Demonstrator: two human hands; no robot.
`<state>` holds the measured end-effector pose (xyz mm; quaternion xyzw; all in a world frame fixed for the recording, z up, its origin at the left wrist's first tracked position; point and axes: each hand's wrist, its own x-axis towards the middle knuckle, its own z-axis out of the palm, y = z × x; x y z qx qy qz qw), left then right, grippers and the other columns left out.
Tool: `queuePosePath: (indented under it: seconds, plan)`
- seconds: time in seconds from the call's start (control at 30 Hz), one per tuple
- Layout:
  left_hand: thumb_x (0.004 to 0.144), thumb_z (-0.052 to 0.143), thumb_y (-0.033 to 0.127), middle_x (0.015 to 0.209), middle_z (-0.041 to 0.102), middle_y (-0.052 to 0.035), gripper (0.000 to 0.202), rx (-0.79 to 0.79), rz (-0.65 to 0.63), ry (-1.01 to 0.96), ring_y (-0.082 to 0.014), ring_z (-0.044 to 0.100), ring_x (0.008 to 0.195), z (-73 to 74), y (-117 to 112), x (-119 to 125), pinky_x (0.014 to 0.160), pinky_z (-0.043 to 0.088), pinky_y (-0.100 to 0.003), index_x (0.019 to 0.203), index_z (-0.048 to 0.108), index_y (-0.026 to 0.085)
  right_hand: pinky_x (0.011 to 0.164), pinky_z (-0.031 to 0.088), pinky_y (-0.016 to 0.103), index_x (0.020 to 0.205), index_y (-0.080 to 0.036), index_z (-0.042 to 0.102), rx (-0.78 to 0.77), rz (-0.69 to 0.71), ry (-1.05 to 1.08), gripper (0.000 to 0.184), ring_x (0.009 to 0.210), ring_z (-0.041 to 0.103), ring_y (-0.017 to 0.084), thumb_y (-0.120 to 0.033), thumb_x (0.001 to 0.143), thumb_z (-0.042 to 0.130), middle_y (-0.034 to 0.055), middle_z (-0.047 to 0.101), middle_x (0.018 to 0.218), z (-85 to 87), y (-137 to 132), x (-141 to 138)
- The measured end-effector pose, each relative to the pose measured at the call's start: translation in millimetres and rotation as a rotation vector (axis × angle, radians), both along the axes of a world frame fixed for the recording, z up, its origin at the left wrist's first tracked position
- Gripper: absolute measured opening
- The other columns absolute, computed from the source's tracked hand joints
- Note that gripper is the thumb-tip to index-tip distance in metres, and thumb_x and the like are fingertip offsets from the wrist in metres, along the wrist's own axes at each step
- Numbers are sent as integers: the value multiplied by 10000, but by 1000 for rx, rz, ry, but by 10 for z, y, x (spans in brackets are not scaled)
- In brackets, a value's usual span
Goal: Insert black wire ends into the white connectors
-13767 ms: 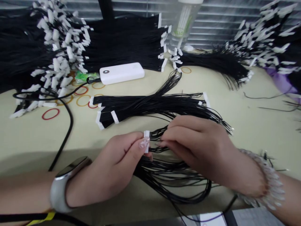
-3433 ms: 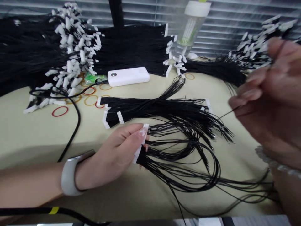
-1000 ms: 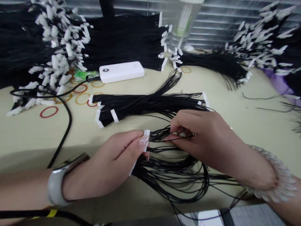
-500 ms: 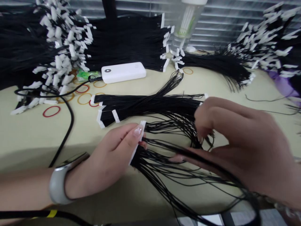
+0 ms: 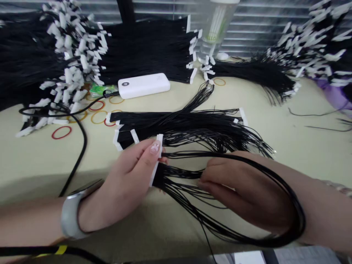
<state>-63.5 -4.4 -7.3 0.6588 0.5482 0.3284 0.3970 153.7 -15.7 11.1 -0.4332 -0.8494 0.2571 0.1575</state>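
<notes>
Pinching a white connector (image 5: 156, 158), left hand (image 5: 129, 183) sits near the table (image 5: 41, 161) front edge; bare tabletop further left. Right hand (image 5: 247, 190) grips black wires (image 5: 178, 172) just right of it; they loop around its wrist.

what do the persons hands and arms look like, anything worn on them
Both forearms are bare, with no sleeves in view. The left hand has long, pale glossy nails and a wristband with a light grey strap and a dark rounded face. The right hand has a pale beaded bracelet just showing at the wrist, mostly hidden. No rings or gloves can be seen.
</notes>
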Motion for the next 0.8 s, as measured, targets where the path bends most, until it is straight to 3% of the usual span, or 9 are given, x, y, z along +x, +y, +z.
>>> queuePosePath:
  seconds: [0.13, 0.27, 0.5, 0.67, 0.8]
  plan:
    - [894, 319, 349, 649, 506, 32, 306, 41, -22, -7, -104, 458, 611, -4, -18, 7, 560, 379, -216, 695, 493, 196, 631, 379, 215, 816, -209, 598, -80, 60, -12, 219, 660, 522, 85, -296, 875, 406, -20, 598, 715, 49, -20, -192]
    - [894, 313, 297, 627, 490, 33, 299, 89, -66, 48, -104, 444, 592, 35, -40, 17, 545, 369, -219, 663, 474, 195, 625, 351, 188, 748, -217, 549, -171, 82, 39, 228, 641, 487, 46, -263, 891, 377, -70, 577, 694, 83, -22, -302]
    - [904, 290, 294, 623, 441, 40, 276, 81, -181, 83, -96, 405, 565, 53, -100, -7, 523, 364, -207, 678, 417, 200, 651, 358, 158, 732, -230, 506, -148, 112, 92, 140, 718, 492, 37, -213, 848, 429, -106, 576, 789, 38, -12, -347]
    - [905, 293, 261, 588, 369, 55, 276, 128, -191, 94, -84, 334, 516, 38, -98, -2, 466, 312, -193, 644, 362, 201, 560, 349, 217, 703, -227, 466, 87, 96, 59, 149, 610, 471, 66, -244, 844, 419, -77, 538, 679, 45, -54, -398]
    - [900, 297, 256, 585, 399, 48, 289, 103, -165, 74, -89, 356, 526, 53, -84, 17, 476, 318, -204, 630, 381, 197, 589, 373, 240, 740, -222, 514, 284, 72, -15, 84, 645, 501, 94, -187, 788, 455, -48, 569, 730, 25, -69, -415]
